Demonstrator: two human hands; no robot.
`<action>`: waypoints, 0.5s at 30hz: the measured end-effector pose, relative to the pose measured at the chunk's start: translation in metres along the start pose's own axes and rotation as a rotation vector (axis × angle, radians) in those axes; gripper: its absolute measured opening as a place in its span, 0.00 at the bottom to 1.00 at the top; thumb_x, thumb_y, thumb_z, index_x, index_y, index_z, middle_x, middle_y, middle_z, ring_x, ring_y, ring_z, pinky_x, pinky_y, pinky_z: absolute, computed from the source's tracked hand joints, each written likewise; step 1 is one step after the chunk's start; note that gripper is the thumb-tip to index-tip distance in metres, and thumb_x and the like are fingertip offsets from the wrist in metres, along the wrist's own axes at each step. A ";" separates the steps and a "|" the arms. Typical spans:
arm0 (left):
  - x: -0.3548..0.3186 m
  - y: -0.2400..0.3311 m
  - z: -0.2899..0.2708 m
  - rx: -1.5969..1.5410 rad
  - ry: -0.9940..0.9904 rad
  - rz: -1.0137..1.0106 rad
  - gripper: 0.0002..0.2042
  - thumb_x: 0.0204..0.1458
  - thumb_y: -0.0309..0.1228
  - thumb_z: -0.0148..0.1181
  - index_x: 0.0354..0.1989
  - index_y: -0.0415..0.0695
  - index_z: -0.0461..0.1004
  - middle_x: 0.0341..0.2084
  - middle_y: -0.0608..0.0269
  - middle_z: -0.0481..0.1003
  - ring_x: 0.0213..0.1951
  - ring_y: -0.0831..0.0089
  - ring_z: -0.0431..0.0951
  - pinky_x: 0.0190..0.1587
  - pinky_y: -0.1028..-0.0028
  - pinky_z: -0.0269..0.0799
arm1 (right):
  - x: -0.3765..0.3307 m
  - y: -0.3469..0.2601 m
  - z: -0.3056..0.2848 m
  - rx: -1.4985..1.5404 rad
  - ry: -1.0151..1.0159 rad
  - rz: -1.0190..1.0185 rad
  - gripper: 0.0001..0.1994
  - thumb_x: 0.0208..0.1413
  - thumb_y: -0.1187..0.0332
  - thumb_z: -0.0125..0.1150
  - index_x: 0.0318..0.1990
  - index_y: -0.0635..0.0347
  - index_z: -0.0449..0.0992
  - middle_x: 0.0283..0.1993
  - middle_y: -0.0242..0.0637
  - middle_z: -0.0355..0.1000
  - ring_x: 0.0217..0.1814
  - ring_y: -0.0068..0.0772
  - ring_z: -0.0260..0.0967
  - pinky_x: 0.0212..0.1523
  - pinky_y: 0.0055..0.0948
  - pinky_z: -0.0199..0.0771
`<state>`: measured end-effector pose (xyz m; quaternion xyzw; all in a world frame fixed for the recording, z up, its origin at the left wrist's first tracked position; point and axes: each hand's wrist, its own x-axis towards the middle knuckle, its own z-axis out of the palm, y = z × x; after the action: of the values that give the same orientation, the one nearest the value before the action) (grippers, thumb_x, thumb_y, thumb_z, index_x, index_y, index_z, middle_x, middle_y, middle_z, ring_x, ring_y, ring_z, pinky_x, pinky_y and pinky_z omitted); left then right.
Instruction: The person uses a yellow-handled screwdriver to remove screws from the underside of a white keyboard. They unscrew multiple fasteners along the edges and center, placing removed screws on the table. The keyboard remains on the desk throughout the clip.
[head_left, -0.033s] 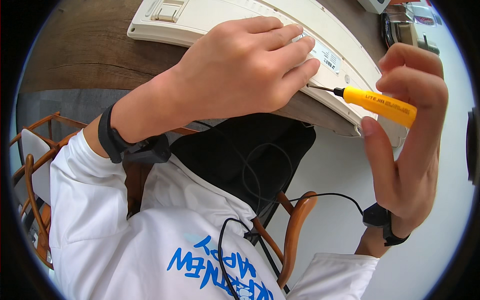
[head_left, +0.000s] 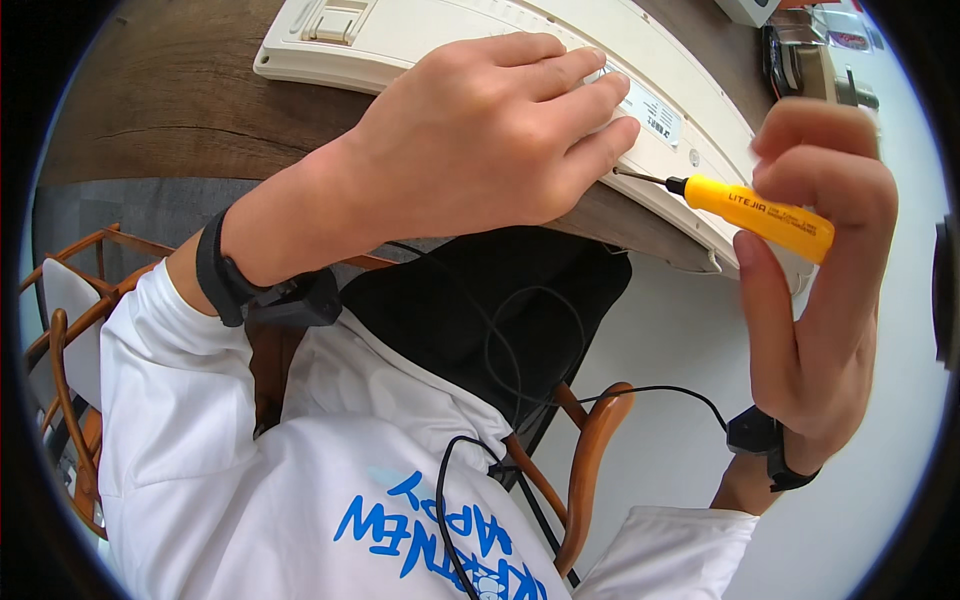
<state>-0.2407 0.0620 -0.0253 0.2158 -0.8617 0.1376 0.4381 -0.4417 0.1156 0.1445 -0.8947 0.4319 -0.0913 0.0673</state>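
A cream-white keyboard point(head_left: 400, 65) lies underside up along the table edge, with a label and a fold-out foot showing. My left hand point(head_left: 500, 130) rests on it, fingers stretched and spread flat over its underside; the thumb is hidden. In my right hand point(head_left: 830, 230) is a yellow-handled screwdriver point(head_left: 715, 195), its handle between curled fingers and thumb. The thin shaft points left, and its tip meets the keyboard's near edge beside my left hand's lowest finger. Whether a screw sits under the tip I cannot tell.
The dark wooden table point(head_left: 160, 110) carries the keyboard. Assorted small items point(head_left: 805, 65) stand at the far right. Below are a black seat point(head_left: 460, 310) and wooden chair parts point(head_left: 595, 450). A black cable point(head_left: 670, 388) runs to the right wristband.
The screwdriver handle has turned slightly, its print now facing differently. My right thumb has shifted a little to the right and the curled fingers slightly down. My left hand keeps its place.
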 end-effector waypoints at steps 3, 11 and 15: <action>-0.001 0.001 0.002 -0.003 0.006 -0.005 0.07 0.50 0.30 0.68 0.36 0.45 0.86 0.41 0.58 0.85 0.48 0.64 0.86 0.53 0.71 0.81 | -0.002 0.002 -0.003 0.013 -0.062 0.063 0.10 0.61 0.80 0.63 0.48 0.60 0.74 0.42 0.41 0.72 0.41 0.34 0.71 0.44 0.23 0.71; 0.001 0.004 0.000 -0.023 -0.004 -0.006 0.07 0.49 0.30 0.68 0.37 0.45 0.86 0.41 0.58 0.85 0.47 0.64 0.86 0.53 0.71 0.81 | -0.009 0.008 -0.009 -0.127 -0.138 0.095 0.16 0.61 0.76 0.68 0.53 0.57 0.71 0.52 0.41 0.71 0.47 0.33 0.72 0.43 0.25 0.75; 0.003 0.006 0.002 -0.021 0.010 -0.001 0.07 0.49 0.30 0.68 0.36 0.45 0.86 0.41 0.59 0.85 0.47 0.65 0.86 0.52 0.71 0.81 | -0.009 0.012 -0.010 0.013 -0.124 -0.005 0.15 0.60 0.81 0.65 0.52 0.57 0.71 0.51 0.42 0.71 0.46 0.34 0.73 0.43 0.26 0.76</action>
<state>-0.2464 0.0654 -0.0241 0.2110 -0.8608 0.1295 0.4448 -0.4585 0.1149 0.1512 -0.8994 0.4240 -0.0385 0.0995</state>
